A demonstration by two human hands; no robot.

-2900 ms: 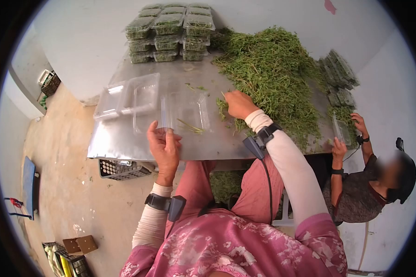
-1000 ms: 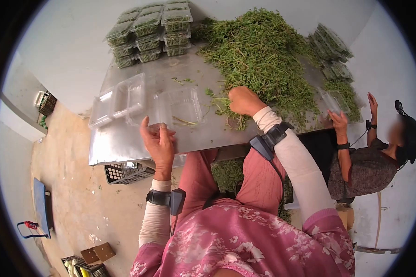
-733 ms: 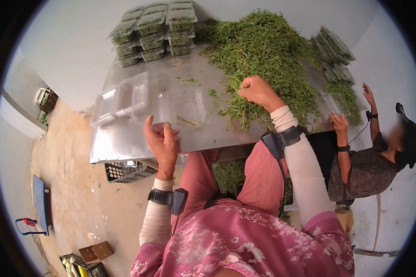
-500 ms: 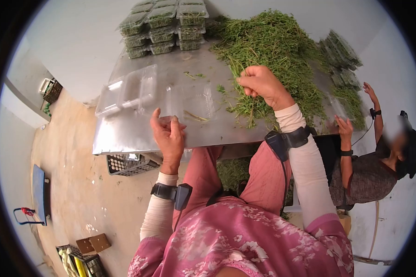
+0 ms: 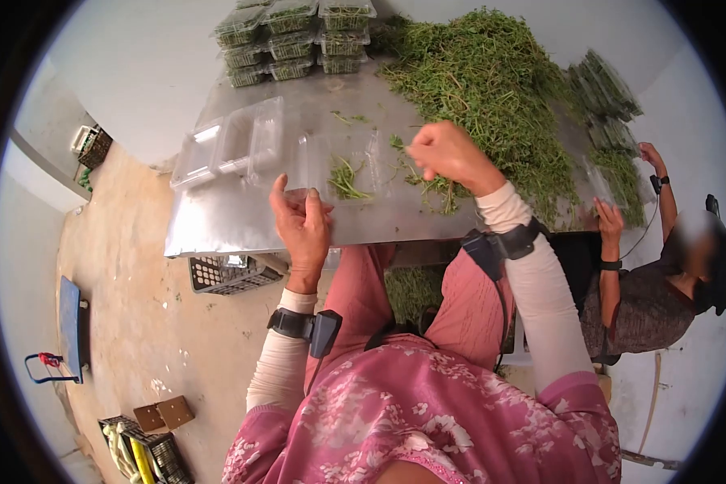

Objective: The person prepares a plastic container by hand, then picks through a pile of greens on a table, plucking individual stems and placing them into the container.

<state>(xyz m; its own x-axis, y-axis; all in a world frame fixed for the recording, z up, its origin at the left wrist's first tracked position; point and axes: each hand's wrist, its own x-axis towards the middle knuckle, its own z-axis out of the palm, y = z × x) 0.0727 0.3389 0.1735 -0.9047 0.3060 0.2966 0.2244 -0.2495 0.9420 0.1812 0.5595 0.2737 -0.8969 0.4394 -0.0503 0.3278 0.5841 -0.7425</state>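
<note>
In the head view, my left hand rests at the table's near edge, thumb and index finger spread, beside a clear plastic container. A small bunch of green sprigs lies in that container. My right hand is above the table to the right of the container, fingers pinched together; what they hold, if anything, is too small to make out. Just behind it rises a large heap of leafy green stems. Loose sprigs lie beneath and around the right hand.
Empty clear containers lie at the table's left. Filled lidded boxes are stacked at the back. More filled boxes stand at the right, where another person's hands work. A black crate sits below the table edge.
More green sprigs now lie in the container near my left hand. My right hand has moved slightly down, away from the heap, and the camera view has shifted a little.
</note>
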